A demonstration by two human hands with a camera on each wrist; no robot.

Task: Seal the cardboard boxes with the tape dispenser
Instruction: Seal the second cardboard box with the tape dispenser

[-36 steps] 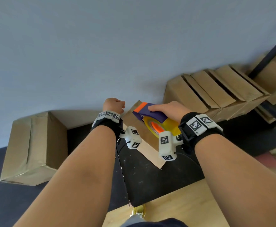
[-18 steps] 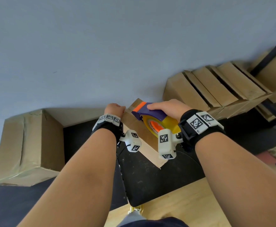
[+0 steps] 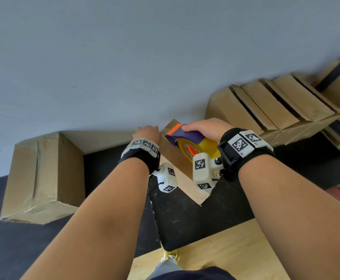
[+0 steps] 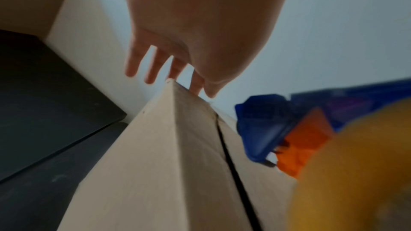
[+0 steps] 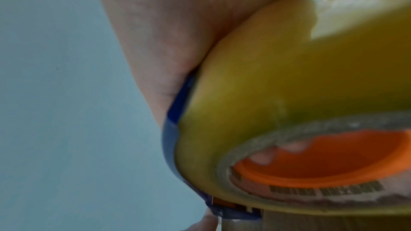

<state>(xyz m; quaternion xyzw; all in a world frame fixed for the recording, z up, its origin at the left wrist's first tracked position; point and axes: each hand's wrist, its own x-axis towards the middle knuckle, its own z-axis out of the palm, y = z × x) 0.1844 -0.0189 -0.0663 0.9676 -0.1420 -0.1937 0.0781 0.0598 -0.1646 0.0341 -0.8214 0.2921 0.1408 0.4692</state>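
While right hand grips plastic tape dispenser | left hand fingers straight on cardboard box

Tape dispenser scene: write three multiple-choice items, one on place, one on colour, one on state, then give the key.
1. Where is the tape dispenser?
A. over the box being sealed
B. on the wooden floor
C. on the left box

2. What colour is the tape roll?
A. white
B. yellow
C. green

3. How is the left hand?
A. fist around tape
B. gripping the dispenser
C. fingers extended at the box's far edge

Key: A, the right hand holds it above that box; B, the right wrist view shows yellow; C, the left wrist view shows straight fingers.
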